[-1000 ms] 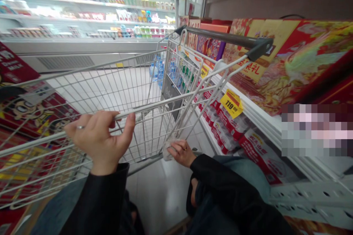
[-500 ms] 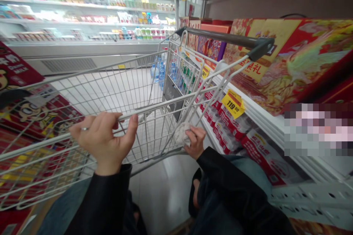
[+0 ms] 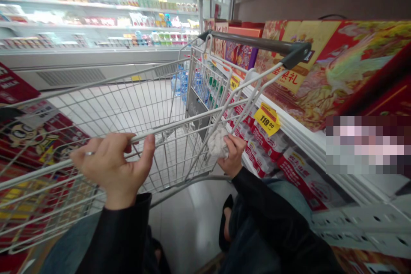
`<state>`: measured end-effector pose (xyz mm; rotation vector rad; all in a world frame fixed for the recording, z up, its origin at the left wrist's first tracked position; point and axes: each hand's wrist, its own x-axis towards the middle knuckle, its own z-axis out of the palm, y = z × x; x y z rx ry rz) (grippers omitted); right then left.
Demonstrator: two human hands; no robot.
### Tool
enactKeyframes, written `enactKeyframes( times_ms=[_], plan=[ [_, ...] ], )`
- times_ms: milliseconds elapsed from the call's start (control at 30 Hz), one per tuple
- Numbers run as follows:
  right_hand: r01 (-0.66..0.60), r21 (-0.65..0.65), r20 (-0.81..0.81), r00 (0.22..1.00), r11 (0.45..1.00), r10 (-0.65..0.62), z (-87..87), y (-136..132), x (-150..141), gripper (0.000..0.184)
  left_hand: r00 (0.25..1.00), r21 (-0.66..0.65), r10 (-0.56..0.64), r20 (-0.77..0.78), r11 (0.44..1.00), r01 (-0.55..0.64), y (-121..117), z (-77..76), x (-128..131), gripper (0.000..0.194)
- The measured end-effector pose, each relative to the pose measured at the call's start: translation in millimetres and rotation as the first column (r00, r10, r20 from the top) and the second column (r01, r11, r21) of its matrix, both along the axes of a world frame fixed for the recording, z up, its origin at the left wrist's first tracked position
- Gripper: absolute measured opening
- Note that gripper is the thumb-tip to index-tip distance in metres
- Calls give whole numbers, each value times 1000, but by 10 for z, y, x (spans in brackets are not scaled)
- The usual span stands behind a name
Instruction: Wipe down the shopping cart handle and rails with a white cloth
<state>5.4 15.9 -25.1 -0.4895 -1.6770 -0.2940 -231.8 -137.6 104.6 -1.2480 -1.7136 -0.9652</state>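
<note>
Gripping the cart rail (image 3: 181,123) w/ my L hand (image 3: 114,166), prob. stiff & solid there, my R hand (image 3: 233,155) pinching the cloth (image 3: 217,143) between it & the bars (image 3: 170,154), prob. light, soft, best held bunched.

Two hands (image 3: 115,165) (image 3: 233,154), one shopping cart (image 3: 173,125), one handlebar (image 3: 253,42), one cloth (image 3: 218,142), one 119.00 price tag (image 3: 267,120)

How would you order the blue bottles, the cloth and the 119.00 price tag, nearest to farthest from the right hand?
1. Cloth, held in the right hand.
2. 119.00 price tag, on the shelf edge to the right.
3. Blue bottles, ahead, past the shopping cart.
</note>
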Motion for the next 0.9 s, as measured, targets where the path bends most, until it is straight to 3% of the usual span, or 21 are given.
enactKeyframes(
  times_ms=[100,200,267,367,467,567,667,900],
  plan=[
    [9,-40,-31,999,999,-10,41,-48,-61,62,1000,-12,2,9,1000,-2,-7,1,5,34],
    [-9,2,-65,998,1000,9,-175,-168,-201,55,1000,-15,-10,27,1000,11,-9,-4,-4,34],
    [-28,84,-5,1000,996,29,-335,-234,-274,49,999,-8,-11,38,1000,11,-7,-10,-12,34],
    [-90,153,128,989,984,71,-383,-240,-270,47,1000,-5,-1,31,1000,1,-2,-14,-21,33],
    [-95,130,130,988,987,78,-120,-133,-122,54,1000,-11,4,19,1000,-4,-3,-11,-21,34],
    [-3,-45,-72,997,999,-1,306,-2,66,62,1000,-9,-1,13,1000,2,-10,-8,-12,35],
    [5,-8,-12,1000,1000,-5,665,69,191,61,1000,-12,-1,20,1000,1,-15,-6,-5,35],
    [58,8,-52,997,998,-57,1094,85,316,59,1000,-15,8,-2,1000,-8,-5,-9,-24,34]
  ],
)
